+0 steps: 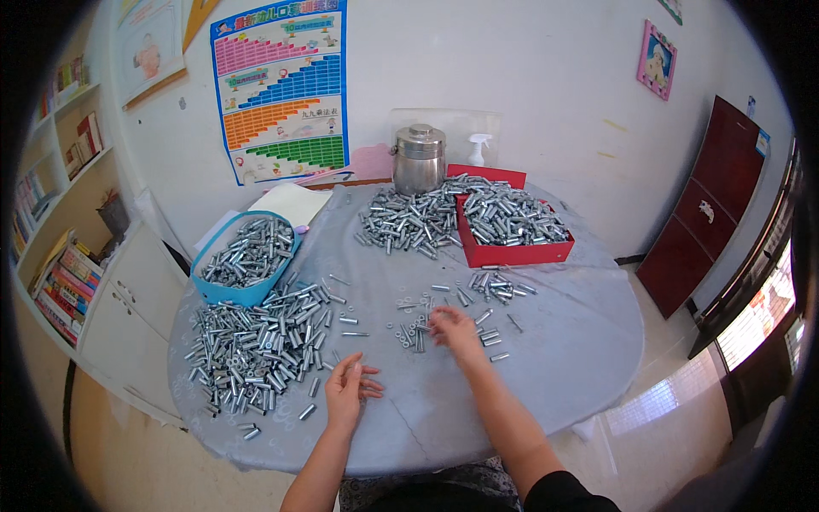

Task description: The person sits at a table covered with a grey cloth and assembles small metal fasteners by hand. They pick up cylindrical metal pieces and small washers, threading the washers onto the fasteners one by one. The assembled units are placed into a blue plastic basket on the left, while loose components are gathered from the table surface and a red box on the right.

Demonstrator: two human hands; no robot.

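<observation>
My left hand (345, 391) hovers over the table's near side, fingers loosely curled and apart, with nothing visible in it. It is right of a big heap of metal expansion bolts and sleeves (256, 346). Farther right, my right hand (453, 330) reaches down at a small cluster of screws and washers (414, 331). Its fingers are bent together at the cluster's edge; whatever they may hold is hidden. Loose metal sleeves (503, 288) lie beyond and beside this hand. A few screws and sleeves are scattered between the two hands and the heap.
A blue basket (243, 294) full of metal pieces stands at the left. A red box (520, 253), also filled, is at the back right beside another heap (408, 222). Behind are a steel pot (420, 162) and a white spray bottle (478, 152). Grey cloth (546, 375) covers the round table.
</observation>
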